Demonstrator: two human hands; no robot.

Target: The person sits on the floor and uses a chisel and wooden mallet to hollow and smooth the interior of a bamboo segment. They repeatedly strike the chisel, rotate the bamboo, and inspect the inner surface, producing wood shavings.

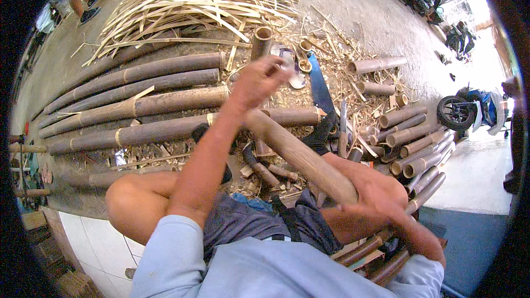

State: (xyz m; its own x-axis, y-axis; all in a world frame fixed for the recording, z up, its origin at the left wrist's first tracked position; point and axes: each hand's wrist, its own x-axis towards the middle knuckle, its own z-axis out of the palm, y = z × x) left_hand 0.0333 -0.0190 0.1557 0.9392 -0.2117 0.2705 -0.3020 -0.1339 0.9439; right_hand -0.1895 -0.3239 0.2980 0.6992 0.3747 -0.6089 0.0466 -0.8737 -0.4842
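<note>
A thick brown bamboo piece (303, 157) slants across above my lap, its lower end in my right hand (372, 201), whose fingers are wrapped round it. My left hand (259, 80) is raised over the bamboo poles, blurred, with its fingers curled; whatever may be in them cannot be made out. Just beyond it stands an upright bamboo tube (261, 43). Beside the left fingers is a clear plastic cup-like item (296, 80). A saw with a blue blade (319, 80) lies to the right, near a narrow blade (343, 118).
Long bamboo poles (165, 104) lie across the floor at left. Behind them is a heap of pale strips (193, 8). Short bamboo sections (411, 138) are piled at right, near a wheeled vehicle (458, 113). A person's leg (77, 0) shows far left.
</note>
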